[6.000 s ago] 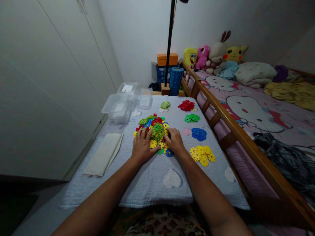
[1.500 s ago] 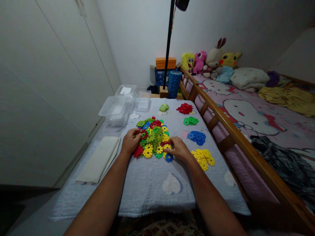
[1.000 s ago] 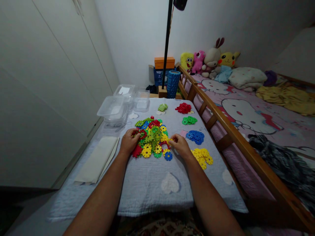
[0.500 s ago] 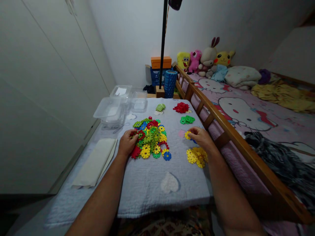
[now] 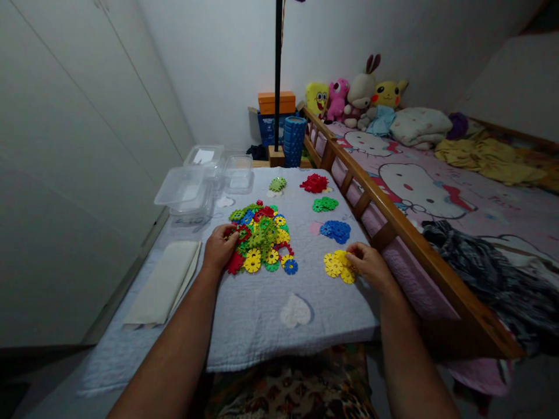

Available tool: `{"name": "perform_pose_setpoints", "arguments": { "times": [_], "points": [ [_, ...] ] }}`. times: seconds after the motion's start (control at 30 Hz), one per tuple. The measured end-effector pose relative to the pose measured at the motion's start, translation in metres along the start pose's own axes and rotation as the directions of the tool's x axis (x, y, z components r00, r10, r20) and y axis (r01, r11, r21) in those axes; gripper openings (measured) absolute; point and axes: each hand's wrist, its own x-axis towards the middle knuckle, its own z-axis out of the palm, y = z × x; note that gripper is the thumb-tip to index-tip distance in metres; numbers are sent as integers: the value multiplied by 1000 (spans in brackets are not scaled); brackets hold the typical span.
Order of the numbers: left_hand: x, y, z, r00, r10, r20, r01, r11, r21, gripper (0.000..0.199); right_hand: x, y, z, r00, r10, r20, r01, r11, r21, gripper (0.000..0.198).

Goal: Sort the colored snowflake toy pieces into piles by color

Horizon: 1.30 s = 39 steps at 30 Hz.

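A mixed heap of plastic snowflake discs and toothed square pieces (image 5: 264,238), red, yellow, green and blue, lies mid-table. My left hand (image 5: 218,247) rests at its left edge, fingers curled on a red toothed piece (image 5: 243,234). My right hand (image 5: 369,265) is over a small pile of yellow snowflake discs (image 5: 334,265), thumb and finger pinched on a disc at its right side. Sorted piles lie beyond it: blue discs (image 5: 335,231), green discs (image 5: 325,204), red pieces (image 5: 314,183) and light green toothed pieces (image 5: 278,184).
Clear plastic containers (image 5: 187,189) stand at the back left of the cloth-covered table (image 5: 257,326). A folded cream cloth (image 5: 161,285) lies at the left. The wooden bed rail (image 5: 393,238) runs along the right side, and a black pole (image 5: 278,75) rises behind the table.
My right hand has moved nearer with a yellow disc, from over the blue pile to the yellow pile. The blue discs now show fully. My left hand stays at the heap; the view has shifted slightly.
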Motion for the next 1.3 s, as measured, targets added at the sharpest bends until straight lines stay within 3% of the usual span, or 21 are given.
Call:
{"name": "perform_pose_setpoints", "arguments": {
  "times": [0.23,0.53,0.77,1.0,1.13,1.3],
  "points": [
    [0,-4,2,1000,-16,0,16,1000,-14,34,0,7,10,989,-108,-105,87,979,-185,21],
    [0,-1,0,1000,-11,0,11,1000,8,32,4,5,22,961,-193,-201,104,918,-383,24],
    [-1,1,-1,1000,2,2,-2,1000,4,31,-5,10,30,983,-153,-102,101,914,-394,25],
    [-1,3,0,1000,-12,-3,12,1000,5,32,-10,6,24,985,-138,-105,89,922,-377,24],
    [-1,3,-1,1000,-21,0,21,1000,8,33,-8,-16,32,975,-184,-123,131,928,-348,21],
    [-1,3,-1,1000,-10,-3,10,1000,0,32,-14,-63,72,942,-315,113,335,896,-291,16]
  ]
}}
